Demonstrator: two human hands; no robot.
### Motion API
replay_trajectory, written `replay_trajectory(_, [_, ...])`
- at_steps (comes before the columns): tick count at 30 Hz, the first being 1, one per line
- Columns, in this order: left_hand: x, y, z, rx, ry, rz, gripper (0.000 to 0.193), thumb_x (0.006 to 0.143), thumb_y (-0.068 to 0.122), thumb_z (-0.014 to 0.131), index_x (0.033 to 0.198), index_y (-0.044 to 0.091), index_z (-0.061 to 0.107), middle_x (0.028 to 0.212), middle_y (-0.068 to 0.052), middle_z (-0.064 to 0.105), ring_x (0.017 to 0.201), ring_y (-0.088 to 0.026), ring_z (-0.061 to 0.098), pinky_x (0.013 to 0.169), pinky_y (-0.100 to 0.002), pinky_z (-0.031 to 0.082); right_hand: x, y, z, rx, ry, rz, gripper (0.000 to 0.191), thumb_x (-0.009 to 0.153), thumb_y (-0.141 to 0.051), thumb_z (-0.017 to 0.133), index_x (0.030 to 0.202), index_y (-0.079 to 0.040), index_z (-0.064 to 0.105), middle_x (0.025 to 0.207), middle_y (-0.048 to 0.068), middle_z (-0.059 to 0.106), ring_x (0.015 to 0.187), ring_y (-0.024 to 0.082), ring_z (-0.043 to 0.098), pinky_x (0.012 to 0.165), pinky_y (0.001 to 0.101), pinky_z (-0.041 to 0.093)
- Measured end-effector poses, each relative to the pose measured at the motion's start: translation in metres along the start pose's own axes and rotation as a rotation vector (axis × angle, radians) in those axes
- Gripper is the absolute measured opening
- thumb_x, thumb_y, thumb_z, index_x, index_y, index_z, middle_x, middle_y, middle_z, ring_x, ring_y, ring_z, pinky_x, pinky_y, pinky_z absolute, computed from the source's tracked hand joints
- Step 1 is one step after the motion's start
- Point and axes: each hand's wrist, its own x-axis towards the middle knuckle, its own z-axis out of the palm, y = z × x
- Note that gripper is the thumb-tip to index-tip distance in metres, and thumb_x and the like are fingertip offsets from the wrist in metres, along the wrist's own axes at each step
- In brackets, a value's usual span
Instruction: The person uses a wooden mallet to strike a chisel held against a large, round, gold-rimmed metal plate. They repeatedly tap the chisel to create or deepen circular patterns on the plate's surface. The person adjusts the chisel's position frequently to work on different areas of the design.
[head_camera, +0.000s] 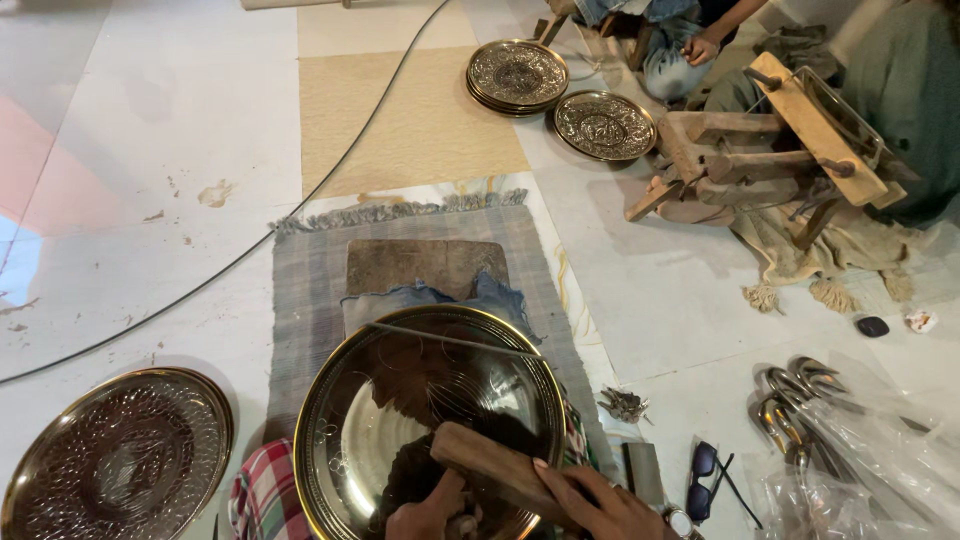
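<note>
A large shiny brass plate (400, 400) with faint engraved lines lies on a blue cloth (490, 296) and a grey fringed rug (310, 290). My right hand (592, 505), with a watch on its wrist, grips a thick wooden tool (485, 458) that lies across the plate's near side. My left hand (428, 515) sits closed on the plate just under that tool; what it holds is hidden. A thin metal rod (450, 338) lies across the plate's far rim.
An embossed plate (120, 460) lies at lower left, and two more embossed plates (517, 75) (604, 125) lie at the back. Another person sits behind a wooden frame (790, 140). Sunglasses (705, 480) and bagged metal tools (800, 410) are at right. A cable (300, 205) crosses the floor.
</note>
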Motion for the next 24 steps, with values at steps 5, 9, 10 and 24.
replay_trajectory(5, [0.004,0.001,0.003,0.013,-0.077,-0.075,0.078,0.089,0.025,0.064,0.161,0.035,0.034,0.105,-0.001,0.083,0.098,-0.011,0.081,0.098,-0.026,0.060,-0.006,0.000,0.008,-0.089,0.170,0.046,0.061,0.095,-0.022,0.057,0.155,-0.033,0.051,0.127,0.005,0.065,0.106,0.024,0.076,0.088,0.0383,0.062])
replay_trajectory(9, [0.011,-0.005,0.012,-0.076,-0.048,-0.030,0.072,0.089,0.021,0.062,0.156,0.029,0.038,0.103,-0.004,0.082,0.096,-0.015,0.082,0.093,-0.028,0.061,-0.001,-0.014,-0.022,0.095,0.376,-0.055,0.061,0.081,-0.025,0.069,0.141,-0.027,0.059,0.125,0.008,0.069,0.099,0.027,0.078,0.082,0.0408,0.065])
replay_trajectory(10, [0.009,-0.008,0.014,-0.155,0.017,-0.040,0.069,0.088,0.019,0.061,0.154,0.027,0.041,0.101,-0.005,0.082,0.094,-0.016,0.082,0.091,-0.029,0.062,0.004,-0.022,-0.031,-0.039,0.290,-0.054,0.062,0.084,-0.027,0.069,0.145,-0.031,0.058,0.125,0.008,0.068,0.098,0.029,0.077,0.081,0.0430,0.063])
replay_trajectory(24, [-0.057,0.067,-0.013,-0.212,0.596,0.160,0.062,0.072,-0.010,0.057,0.131,0.008,0.065,0.088,-0.017,0.081,0.081,-0.032,0.082,0.071,-0.039,0.065,0.020,-0.089,-0.061,-0.105,0.159,0.042,0.102,0.052,-0.007,0.079,0.147,-0.038,0.058,0.125,0.004,0.066,0.102,0.028,0.072,0.082,0.0432,0.056])
